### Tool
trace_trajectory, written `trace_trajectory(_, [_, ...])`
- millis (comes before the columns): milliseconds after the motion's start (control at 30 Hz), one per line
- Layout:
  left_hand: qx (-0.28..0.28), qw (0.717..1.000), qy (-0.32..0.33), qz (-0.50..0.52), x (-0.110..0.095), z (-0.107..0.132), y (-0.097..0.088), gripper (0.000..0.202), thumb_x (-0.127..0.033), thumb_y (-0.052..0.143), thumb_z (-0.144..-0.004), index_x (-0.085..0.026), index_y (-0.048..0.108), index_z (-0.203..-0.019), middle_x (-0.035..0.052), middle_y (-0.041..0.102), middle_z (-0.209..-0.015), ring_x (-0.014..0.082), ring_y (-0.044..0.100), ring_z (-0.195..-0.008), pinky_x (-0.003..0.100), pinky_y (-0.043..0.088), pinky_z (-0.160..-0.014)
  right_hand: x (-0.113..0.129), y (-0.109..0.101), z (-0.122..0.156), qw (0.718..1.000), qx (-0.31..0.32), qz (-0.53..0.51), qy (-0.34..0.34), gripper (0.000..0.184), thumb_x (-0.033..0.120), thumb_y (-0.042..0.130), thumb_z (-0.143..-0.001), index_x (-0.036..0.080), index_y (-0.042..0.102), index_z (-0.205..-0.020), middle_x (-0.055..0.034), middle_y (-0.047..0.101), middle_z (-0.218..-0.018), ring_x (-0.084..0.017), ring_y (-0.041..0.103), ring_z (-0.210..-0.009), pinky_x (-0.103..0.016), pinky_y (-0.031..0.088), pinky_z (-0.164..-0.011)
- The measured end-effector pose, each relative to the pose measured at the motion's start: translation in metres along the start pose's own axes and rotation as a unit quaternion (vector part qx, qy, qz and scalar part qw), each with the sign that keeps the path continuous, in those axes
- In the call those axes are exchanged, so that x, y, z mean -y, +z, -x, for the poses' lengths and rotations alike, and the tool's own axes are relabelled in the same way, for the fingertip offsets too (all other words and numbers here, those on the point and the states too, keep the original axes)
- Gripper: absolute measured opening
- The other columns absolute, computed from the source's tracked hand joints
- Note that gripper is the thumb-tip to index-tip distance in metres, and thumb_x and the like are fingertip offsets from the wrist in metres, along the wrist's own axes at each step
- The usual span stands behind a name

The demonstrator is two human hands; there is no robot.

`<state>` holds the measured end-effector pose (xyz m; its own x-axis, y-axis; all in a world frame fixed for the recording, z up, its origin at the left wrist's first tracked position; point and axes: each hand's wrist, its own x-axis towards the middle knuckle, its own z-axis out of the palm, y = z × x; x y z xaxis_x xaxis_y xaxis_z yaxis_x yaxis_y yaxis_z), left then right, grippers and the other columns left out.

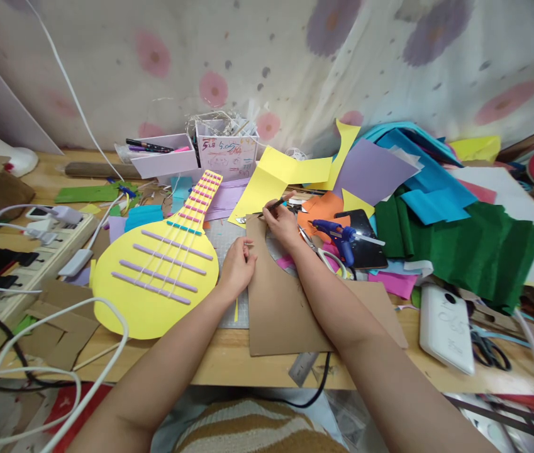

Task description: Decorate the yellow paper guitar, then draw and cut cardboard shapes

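A brown cardboard sheet [285,314] with a curved cut-out lies before me, partly over a grey cutting mat [229,314]. My left hand [239,267] is at its left edge, fingers curled against the cardboard. Near the sheet's top end, my right hand [282,221] grips a slim dark pen [276,204], its tip close to the cardboard; my forearm crosses the sheet. To the left lies a yellow paper instrument [163,277] with purple strips and white strings. White-handled scissors [330,259] and a blue glue gun [337,236] sit just right of my right hand.
A long power strip [26,283] and looping white cables [120,314] take up the left side. Pen boxes [165,157] stand at the back. Crumpled green paper [474,251], a white power bank [446,327] and black scissors [490,351] are on the right.
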<state>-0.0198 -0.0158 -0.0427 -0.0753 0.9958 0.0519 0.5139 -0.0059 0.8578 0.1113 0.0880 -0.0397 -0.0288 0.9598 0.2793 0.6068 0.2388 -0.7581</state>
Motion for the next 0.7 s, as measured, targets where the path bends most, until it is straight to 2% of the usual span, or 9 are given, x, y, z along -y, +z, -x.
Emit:
trace_trajectory(100, [0.000,1.000,0.005,-0.004,0.002,0.000,0.001,0.029,-0.006,0.056,-0.071,-0.019,0.050,-0.097,-0.0036,0.044,-0.070,0.0140,0.051,-0.073,0.029,0.042,-0.075,-0.002,-0.002,0.000,1.000,-0.013,-0.003,0.007,0.023,0.038,0.044,-0.079,0.020,0.056,-0.081,-0.0024,0.058,-0.071,-0.017,0.053,-0.067,-0.028,0.038,-0.065])
trace_trajectory(300, [0.001,1.000,0.007,-0.004,0.004,0.000,0.002,0.029,-0.006,0.055,-0.072,-0.019,0.049,-0.098,-0.0035,0.043,-0.069,0.0141,0.051,-0.074,0.029,0.042,-0.075,0.001,-0.002,0.000,1.000,0.015,0.011,-0.001,0.023,0.038,0.044,-0.079,0.020,0.058,-0.081,-0.0023,0.058,-0.070,-0.017,0.053,-0.067,-0.027,0.037,-0.063])
trace_trajectory(533, [0.006,1.000,0.005,-0.003,0.004,-0.001,0.002,0.029,-0.008,0.055,-0.072,-0.019,0.049,-0.098,-0.0036,0.043,-0.069,0.0144,0.051,-0.075,0.029,0.042,-0.075,-0.008,-0.001,-0.003,1.000,-0.020,-0.002,0.013,0.024,0.040,0.043,-0.079,0.020,0.057,-0.081,-0.0020,0.058,-0.072,-0.017,0.053,-0.067,-0.027,0.040,-0.065])
trace_trajectory(700, [0.001,1.000,0.006,-0.001,0.003,0.000,0.002,0.028,-0.008,0.055,-0.072,-0.019,0.050,-0.097,-0.0037,0.043,-0.068,0.0144,0.052,-0.074,0.029,0.042,-0.075,-0.006,-0.002,-0.002,1.000,-0.007,-0.005,0.006,0.024,0.040,0.044,-0.079,0.020,0.058,-0.083,-0.0023,0.058,-0.073,-0.017,0.053,-0.068,-0.027,0.039,-0.066])
